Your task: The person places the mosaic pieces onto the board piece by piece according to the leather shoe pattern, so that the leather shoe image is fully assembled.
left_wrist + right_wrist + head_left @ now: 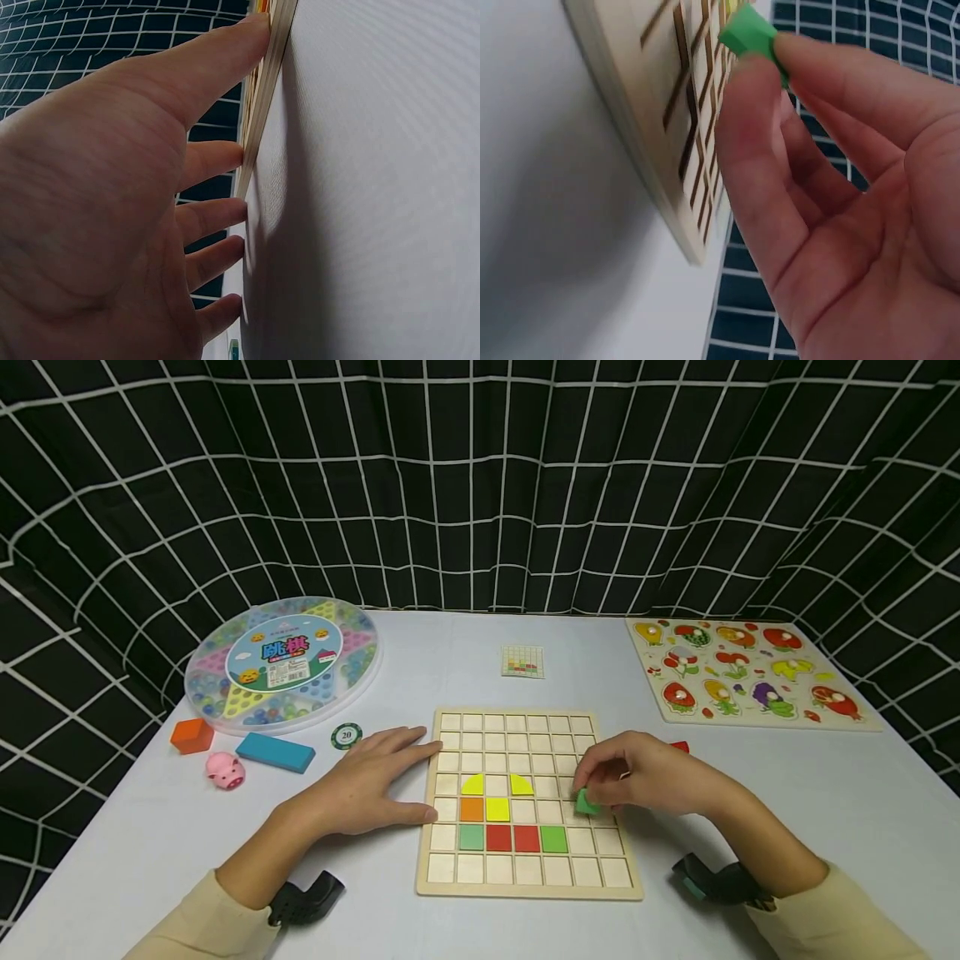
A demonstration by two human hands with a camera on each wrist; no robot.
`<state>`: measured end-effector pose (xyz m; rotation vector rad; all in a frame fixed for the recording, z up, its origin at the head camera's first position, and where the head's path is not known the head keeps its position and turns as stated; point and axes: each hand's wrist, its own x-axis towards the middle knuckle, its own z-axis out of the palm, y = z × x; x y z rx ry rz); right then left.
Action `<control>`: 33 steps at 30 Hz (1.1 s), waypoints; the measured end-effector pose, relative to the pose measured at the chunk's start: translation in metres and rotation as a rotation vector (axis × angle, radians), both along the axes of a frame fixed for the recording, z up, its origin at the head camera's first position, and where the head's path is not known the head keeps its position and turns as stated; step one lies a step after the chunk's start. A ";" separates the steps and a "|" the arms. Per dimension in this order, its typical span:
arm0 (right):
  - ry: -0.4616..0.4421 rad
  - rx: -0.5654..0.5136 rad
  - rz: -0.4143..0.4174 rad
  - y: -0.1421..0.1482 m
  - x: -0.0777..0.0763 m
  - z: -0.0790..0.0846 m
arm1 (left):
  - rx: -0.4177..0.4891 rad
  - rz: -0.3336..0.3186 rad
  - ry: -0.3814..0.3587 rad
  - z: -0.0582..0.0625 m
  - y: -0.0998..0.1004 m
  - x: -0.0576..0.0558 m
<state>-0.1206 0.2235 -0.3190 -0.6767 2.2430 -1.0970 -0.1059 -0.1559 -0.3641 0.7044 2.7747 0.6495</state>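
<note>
A wooden grid board (529,888) lies on the white table, with several flat coloured tiles in its cells. Red tiles (513,838) sit in its second row from the front, a green tile (554,839) to their right. Behind them are an orange tile (472,809), a yellow square and two yellow rounded tiles. My right hand (637,772) pinches a green tile (748,31) between thumb and finger over the board's right side. My left hand (367,783) has its fingers spread, thumb and index fingertip touching the board's left edge.
A small pattern card (522,662) lies behind the board. At left are a round marble game box (360,681), an orange cube (192,736), a pink pig (225,770), a blue block (275,752) and a chip (347,737). A fruit puzzle (757,720) lies back right.
</note>
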 end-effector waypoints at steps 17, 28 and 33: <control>0.053 0.109 0.036 -0.019 0.014 -0.005 | 0.003 0.003 -0.003 0.001 0.001 0.000; 0.150 0.129 0.063 -0.021 0.019 -0.005 | -0.001 0.007 -0.012 0.001 0.002 0.001; 0.183 0.114 0.080 -0.017 0.020 -0.004 | -0.002 0.007 -0.009 0.001 0.001 0.001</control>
